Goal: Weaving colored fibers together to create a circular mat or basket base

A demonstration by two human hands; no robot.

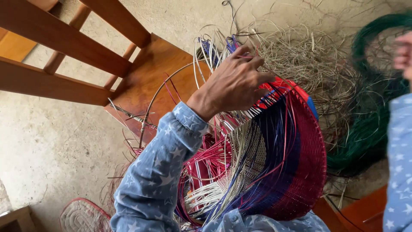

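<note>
Plastic strands (223,141) pinched by raised, back-up left hand (234,83) above basket (296,172).

This looks like a home craft space used for basket weaving. The rough, stained concrete floor (51,141) is strewn with a loose heap of pale straw-like fibre (309,60) and a coil of dark green plastic strips (369,120). A brown wooden chair with slatted back (86,56) stands on it, and a half-woven basket of red, blue and white strips (283,172) fills the middle.
</note>
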